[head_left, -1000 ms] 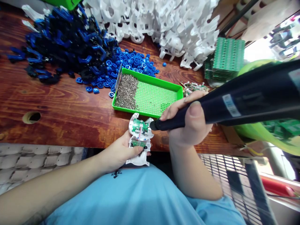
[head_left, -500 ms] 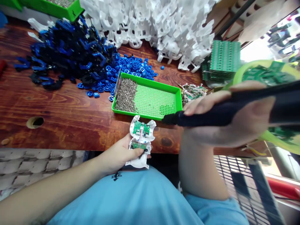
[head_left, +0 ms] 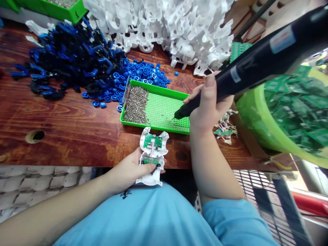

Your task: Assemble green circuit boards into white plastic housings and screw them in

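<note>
My left hand (head_left: 133, 168) grips an opened white plastic housing (head_left: 151, 177) at the table's front edge, its thumb pressing on the lower half. Both halves carry a green circuit board (head_left: 153, 142), joined by thin wires. In my right hand (head_left: 207, 102) is a black electric screwdriver (head_left: 238, 75), held slantwise with its thin bit pointing down to the left. The bit is over the green tray (head_left: 164, 128), whose left part holds a heap of small screws (head_left: 136, 104). Whether the bit touches the tray floor or carries a screw, I cannot tell.
Blue and black parts (head_left: 69, 58) are heaped at the left, with small blue pieces (head_left: 139, 73) beside them. White shells (head_left: 164, 27) pile up at the back. A yellow-green tub (head_left: 263, 126) of circuit boards stands right, near loose wired parts (head_left: 225, 128).
My right hand has swung the screwdriver from nearly level at the tray's right corner to a steeper slant over the tray. My left hand still holds the housing.
</note>
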A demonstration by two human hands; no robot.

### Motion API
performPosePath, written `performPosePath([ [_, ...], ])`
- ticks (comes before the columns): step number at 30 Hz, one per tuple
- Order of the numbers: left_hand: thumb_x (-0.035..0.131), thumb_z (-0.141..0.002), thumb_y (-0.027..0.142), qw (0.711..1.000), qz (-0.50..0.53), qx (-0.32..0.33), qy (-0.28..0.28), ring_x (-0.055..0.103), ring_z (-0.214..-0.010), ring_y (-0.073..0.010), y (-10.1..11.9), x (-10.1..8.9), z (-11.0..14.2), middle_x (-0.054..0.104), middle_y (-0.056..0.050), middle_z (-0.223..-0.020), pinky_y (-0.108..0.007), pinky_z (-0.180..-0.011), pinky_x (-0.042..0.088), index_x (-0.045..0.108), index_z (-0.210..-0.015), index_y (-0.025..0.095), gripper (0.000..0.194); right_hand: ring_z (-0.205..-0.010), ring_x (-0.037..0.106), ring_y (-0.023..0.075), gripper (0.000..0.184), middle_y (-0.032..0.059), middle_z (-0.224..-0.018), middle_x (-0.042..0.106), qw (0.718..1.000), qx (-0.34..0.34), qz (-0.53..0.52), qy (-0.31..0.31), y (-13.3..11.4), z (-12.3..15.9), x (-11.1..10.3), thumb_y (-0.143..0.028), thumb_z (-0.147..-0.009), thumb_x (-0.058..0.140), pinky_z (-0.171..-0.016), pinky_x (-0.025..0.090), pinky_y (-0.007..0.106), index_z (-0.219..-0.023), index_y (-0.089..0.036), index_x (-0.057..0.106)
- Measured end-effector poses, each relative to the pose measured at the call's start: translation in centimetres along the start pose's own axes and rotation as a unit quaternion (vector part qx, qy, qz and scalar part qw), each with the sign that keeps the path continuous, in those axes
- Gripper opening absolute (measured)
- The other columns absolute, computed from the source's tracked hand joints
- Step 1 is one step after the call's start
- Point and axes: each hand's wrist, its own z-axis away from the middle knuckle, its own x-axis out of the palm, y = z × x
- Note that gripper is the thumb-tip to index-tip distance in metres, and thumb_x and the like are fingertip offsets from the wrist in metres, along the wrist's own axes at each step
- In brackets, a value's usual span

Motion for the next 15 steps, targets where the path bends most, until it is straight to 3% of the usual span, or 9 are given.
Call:
performPosePath([
  [15, 0.076, -0.069, 0.021, 1.000, 0.000, 0.003, -0.006, 0.069, -0.088, -0.0241, 0.14, -0.04, -0.13, 0.069, -0.007, -0.097, -0.035, -0.075, 0.055, 0.055, -0.105, 0.017, 0.043, -0.040, 0.048, 0.0063, 0.010, -0.0082, -0.059, 0.048, 0.999, 0.005, -0.029, -0.017, 0.08, -0.01, -0.18, -0.030, -0.076, 0.063, -0.035, 0.039, 0.020, -0.077, -0.025, 0.054],
])
